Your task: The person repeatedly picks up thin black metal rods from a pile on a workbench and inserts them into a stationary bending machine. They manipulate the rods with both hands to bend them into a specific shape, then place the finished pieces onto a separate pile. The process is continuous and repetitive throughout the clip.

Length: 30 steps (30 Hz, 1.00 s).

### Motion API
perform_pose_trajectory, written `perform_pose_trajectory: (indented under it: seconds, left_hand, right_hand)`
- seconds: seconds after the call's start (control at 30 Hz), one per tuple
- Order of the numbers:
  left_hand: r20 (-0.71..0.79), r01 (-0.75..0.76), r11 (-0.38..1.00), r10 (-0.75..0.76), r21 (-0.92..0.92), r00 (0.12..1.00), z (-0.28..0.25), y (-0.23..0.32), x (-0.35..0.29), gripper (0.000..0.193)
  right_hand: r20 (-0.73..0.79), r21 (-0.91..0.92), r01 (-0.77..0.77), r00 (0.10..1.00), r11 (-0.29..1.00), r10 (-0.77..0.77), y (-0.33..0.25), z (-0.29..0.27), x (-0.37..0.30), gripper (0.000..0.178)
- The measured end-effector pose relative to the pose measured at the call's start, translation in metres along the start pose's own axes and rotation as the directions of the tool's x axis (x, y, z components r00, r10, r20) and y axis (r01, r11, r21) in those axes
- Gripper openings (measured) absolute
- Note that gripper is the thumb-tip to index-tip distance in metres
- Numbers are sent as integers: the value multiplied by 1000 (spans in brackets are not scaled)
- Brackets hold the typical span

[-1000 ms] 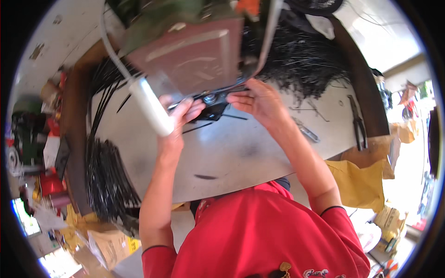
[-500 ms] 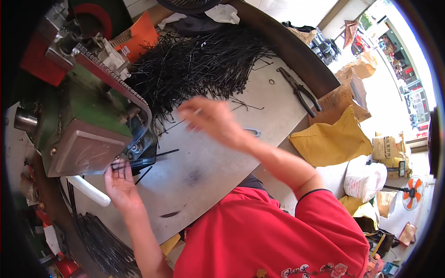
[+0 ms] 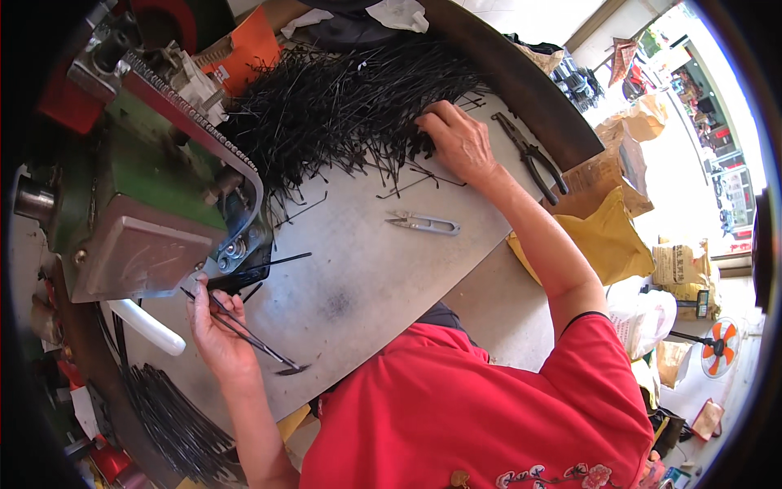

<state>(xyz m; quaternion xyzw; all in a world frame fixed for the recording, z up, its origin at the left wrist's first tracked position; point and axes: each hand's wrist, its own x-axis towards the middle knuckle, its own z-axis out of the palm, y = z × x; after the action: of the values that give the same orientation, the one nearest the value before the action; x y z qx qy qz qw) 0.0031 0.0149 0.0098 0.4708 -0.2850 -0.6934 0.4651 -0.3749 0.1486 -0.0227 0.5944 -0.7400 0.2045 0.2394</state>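
Observation:
My left hand is closed on a pair of thin black rods, just below the front of a green machine. The rods slant down to the right from its fingers. Another black rod sticks out from the machine's working end, beside the hand. On the far side of the table, my right hand is at the right edge of a big tangled pile of thin black rods. Its fingers are curled onto the rods there, and the fingertips are partly hidden.
Thread snips lie mid-table, and black-handled pliers lie at the right near the raised rim. A bundle of black rods rests at the lower left, by a white tube. Yellow sacks stand beyond the table's right edge.
My right hand has moved right and away from me, from above mid-table to the pile's right edge, uncovering the snips. My left hand has turned, and the rods in it now slant toward me.

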Motion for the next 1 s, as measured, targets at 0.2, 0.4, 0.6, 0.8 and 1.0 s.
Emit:
perform_pose_trajectory:
  seconds: [0.2,0.4,0.6,0.8,1.0]
  left_hand:
    - [118,19,1000,-16,-23,993,-7,-7,4,13]
    - [164,-54,990,31,133,986,9,-13,5,22]
    - [189,-136,972,99,192,977,15,-8,9,16]
    - [219,-144,965,96,219,971,15,-7,12,16]
    - [222,-111,962,55,250,974,13,-5,15,17]
  right_hand:
    - [-268,65,266,933,962,-240,-49,-29,33,28]
    - [60,641,75,987,764,-147,-213,-45,30,12]
    - [693,702,-696,717,150,78,-247,-12,45,19]
    - [680,730,-683,728,9,86,-250,3,50,16]
    - [726,688,-724,686,-53,52,-250,1,51,20]
